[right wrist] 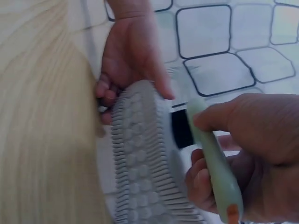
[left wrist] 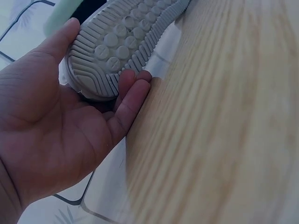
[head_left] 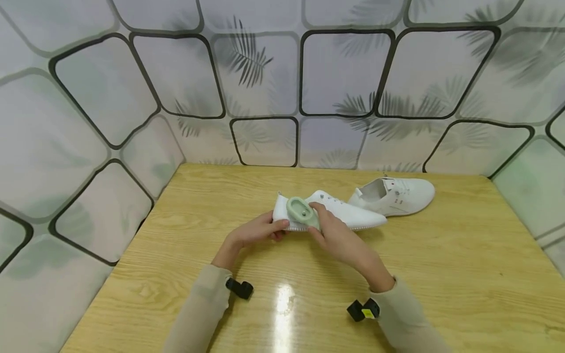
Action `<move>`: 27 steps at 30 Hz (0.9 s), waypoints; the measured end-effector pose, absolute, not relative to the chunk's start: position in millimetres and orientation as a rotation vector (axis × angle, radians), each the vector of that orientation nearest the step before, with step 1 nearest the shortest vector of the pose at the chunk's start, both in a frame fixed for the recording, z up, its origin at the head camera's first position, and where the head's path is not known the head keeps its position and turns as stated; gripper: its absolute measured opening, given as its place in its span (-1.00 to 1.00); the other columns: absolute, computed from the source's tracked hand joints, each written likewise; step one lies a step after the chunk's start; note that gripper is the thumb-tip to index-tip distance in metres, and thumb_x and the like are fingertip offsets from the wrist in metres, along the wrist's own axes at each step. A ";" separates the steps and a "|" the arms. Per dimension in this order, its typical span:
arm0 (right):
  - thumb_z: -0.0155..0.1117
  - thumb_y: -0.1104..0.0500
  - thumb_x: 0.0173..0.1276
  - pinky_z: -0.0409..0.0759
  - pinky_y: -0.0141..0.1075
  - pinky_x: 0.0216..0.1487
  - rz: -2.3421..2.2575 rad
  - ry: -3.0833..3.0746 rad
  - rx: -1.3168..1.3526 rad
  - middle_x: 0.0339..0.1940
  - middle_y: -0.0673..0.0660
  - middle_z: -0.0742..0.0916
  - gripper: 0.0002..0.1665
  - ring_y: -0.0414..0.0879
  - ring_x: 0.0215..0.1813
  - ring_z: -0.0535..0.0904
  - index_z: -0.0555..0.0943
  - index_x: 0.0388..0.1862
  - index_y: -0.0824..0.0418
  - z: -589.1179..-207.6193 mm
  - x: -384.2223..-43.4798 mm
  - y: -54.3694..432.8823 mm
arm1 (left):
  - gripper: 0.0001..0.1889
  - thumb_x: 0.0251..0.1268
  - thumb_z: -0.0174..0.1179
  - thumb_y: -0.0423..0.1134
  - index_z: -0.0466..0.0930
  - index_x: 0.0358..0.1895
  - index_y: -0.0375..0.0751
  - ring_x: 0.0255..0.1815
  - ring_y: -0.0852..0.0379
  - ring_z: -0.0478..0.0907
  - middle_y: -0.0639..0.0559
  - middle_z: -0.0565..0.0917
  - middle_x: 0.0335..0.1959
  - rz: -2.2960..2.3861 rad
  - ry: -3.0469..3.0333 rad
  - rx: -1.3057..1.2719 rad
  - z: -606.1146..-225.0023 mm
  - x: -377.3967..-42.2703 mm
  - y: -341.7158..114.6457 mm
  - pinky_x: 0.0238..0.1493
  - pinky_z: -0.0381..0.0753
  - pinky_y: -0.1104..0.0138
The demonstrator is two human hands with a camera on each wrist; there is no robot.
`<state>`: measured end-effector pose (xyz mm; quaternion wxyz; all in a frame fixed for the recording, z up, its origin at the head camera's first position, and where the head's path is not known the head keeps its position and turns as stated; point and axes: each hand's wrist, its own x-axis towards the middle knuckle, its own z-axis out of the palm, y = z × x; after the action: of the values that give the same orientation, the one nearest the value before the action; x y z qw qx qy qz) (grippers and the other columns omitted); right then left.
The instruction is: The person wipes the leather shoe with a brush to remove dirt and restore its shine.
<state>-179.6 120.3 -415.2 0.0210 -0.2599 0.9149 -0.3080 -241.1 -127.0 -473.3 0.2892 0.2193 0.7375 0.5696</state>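
A white lace-up shoe [head_left: 359, 215] is tipped on its side, its ridged grey sole [left wrist: 124, 44] turned toward me. At the heel my left hand [head_left: 257, 230] grips it, thumb on the sole's edge and fingers curled beneath. My right hand [head_left: 342, 240] holds a pale green brush [head_left: 301, 211] by its handle, which has an orange mark at its end in the right wrist view. Dark bristles [right wrist: 182, 128] face the side of the shoe near the heel, and the brush head overlaps that side in the head view.
Another white shoe [head_left: 412, 196] stands upright behind and to the right, toe pointing right. Both lie on a wood-grain table [head_left: 441, 274]. A patterned curtain [head_left: 265, 98] with dark outlines and leaf prints encloses the back and sides.
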 end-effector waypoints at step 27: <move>0.17 0.10 0.48 0.61 -0.06 -0.14 -0.826 2.916 -0.693 0.01 0.31 0.68 -0.37 0.03 -0.13 0.62 0.26 0.43 0.28 -408.5 -179.5 126.1 | -0.53 0.59 -0.03 -0.03 0.34 0.28 -0.35 -0.14 0.06 0.50 -0.18 0.53 -0.03 1.473 2.006 0.609 -474.7 -242.6 -129.4 -0.03 0.59 0.24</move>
<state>-179.5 126.1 -408.5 0.0164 -0.2228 0.9378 -0.2657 -242.6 -129.4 -474.7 0.2857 0.2277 0.7505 0.5508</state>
